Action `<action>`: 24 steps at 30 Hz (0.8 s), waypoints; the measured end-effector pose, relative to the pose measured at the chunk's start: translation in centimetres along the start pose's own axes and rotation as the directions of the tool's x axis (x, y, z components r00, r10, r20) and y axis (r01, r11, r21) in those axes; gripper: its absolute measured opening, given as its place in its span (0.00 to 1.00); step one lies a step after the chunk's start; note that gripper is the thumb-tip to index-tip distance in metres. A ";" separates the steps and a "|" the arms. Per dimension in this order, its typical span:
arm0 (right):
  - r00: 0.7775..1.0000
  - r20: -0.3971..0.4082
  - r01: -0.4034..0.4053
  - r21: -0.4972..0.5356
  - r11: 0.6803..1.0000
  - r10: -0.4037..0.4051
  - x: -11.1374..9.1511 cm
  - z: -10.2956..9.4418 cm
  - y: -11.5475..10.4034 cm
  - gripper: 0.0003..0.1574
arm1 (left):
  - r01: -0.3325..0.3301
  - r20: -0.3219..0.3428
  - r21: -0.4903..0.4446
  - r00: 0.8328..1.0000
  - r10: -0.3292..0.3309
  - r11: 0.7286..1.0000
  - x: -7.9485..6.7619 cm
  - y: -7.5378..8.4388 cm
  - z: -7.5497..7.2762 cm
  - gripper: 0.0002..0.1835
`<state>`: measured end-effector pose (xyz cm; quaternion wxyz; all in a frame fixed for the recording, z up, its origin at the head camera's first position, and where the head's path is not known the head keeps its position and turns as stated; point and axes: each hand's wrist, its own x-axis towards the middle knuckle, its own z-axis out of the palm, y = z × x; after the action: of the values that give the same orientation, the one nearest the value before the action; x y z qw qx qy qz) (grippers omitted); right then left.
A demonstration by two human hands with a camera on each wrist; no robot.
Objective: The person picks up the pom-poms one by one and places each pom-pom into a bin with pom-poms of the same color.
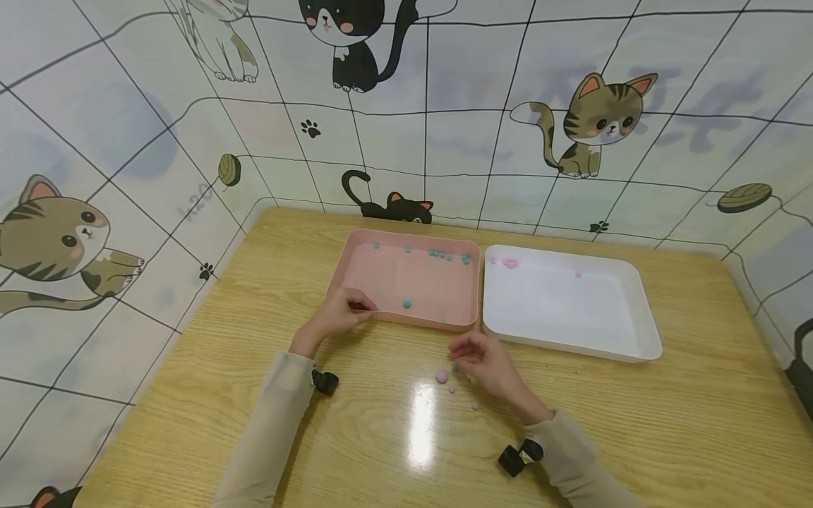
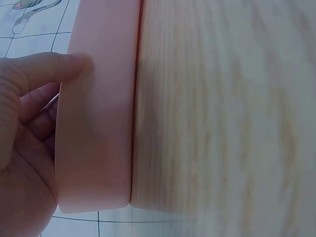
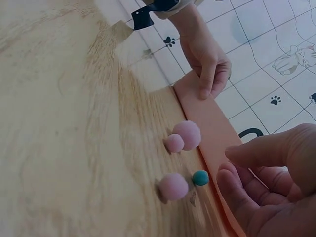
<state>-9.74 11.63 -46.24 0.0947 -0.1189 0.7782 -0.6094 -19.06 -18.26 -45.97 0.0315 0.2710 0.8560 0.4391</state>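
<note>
My left hand [image 1: 339, 312] grips the near wall of a pink tray [image 1: 394, 275], with the thumb [image 2: 74, 64] on the outer face and the fingers behind it. Several small teal balls [image 1: 407, 304] lie in that tray. My right hand [image 1: 488, 361] hovers over the table just in front of the trays, its thumb and fingers loosely bent with a gap between them and nothing visible in it. Close by on the wood are a teal ball [image 3: 200, 177], a larger pink ball [image 3: 186, 135] and smaller pink balls [image 3: 175, 143].
A white tray [image 1: 559, 310] stands right of the pink one, with a few pink pieces [image 1: 511, 263] along its far side. The wooden table [image 1: 209, 395] meets cat-patterned walls [image 1: 470, 141] at the back and left. A dark object [image 1: 802, 367] shows at the right edge.
</note>
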 end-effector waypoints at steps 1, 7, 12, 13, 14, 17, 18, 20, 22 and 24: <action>1.000 0.000 0.002 -0.002 1.000 -0.002 0.0 0.0 0.0 0.12 | -0.001 0.000 0.000 1.000 0.001 1.000 0.0 0.0 0.0 0.04; 1.000 0.018 0.002 -0.017 1.000 -0.002 0.0 0.2 0.4 0.14 | 0.000 -0.001 -0.023 1.000 0.000 1.000 -0.1 0.0 0.0 0.02; 0.998 0.064 -0.006 -0.044 0.999 0.009 -0.3 0.2 0.5 0.15 | 0.010 0.005 -0.030 1.000 -0.009 1.000 -0.1 0.0 0.0 0.03; 0.997 0.074 -0.002 -0.052 0.999 0.006 -0.3 0.2 0.5 0.16 | 0.010 0.007 -0.028 1.000 -0.009 1.000 -0.1 0.0 0.0 0.02; 0.997 0.082 0.003 -0.061 0.998 0.002 -0.3 0.2 0.5 0.16 | 0.012 0.007 -0.028 1.000 -0.011 1.000 -0.1 0.0 0.0 0.02; 0.995 0.102 0.013 -0.077 0.997 -0.005 -0.3 0.2 0.4 0.16 | 0.009 0.007 -0.028 1.000 -0.009 1.000 -0.1 0.0 0.0 0.02; 0.994 0.107 0.014 -0.081 0.997 -0.005 -0.3 0.2 0.4 0.16 | 0.008 0.006 -0.029 1.000 -0.008 1.000 -0.1 0.0 0.0 0.03; 0.993 0.116 0.019 -0.094 0.995 -0.008 -0.3 0.1 0.5 0.16 | 0.005 0.006 -0.027 1.000 -0.005 1.000 -0.1 0.0 0.0 0.03; 0.993 0.121 0.028 -0.111 0.993 -0.014 -0.3 0.1 0.5 0.16 | 0.004 0.005 -0.023 1.000 -0.003 1.000 -0.1 0.0 0.0 0.03; 0.991 0.129 0.044 -0.127 0.991 -0.028 -0.4 0.0 0.6 0.16 | 0.005 0.006 -0.022 1.000 -0.005 1.000 0.0 0.0 0.0 0.03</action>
<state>-9.41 11.87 -46.82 0.1250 -0.1773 0.8061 -0.5505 -19.04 -18.30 -45.99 0.0381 0.2696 0.8518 0.4475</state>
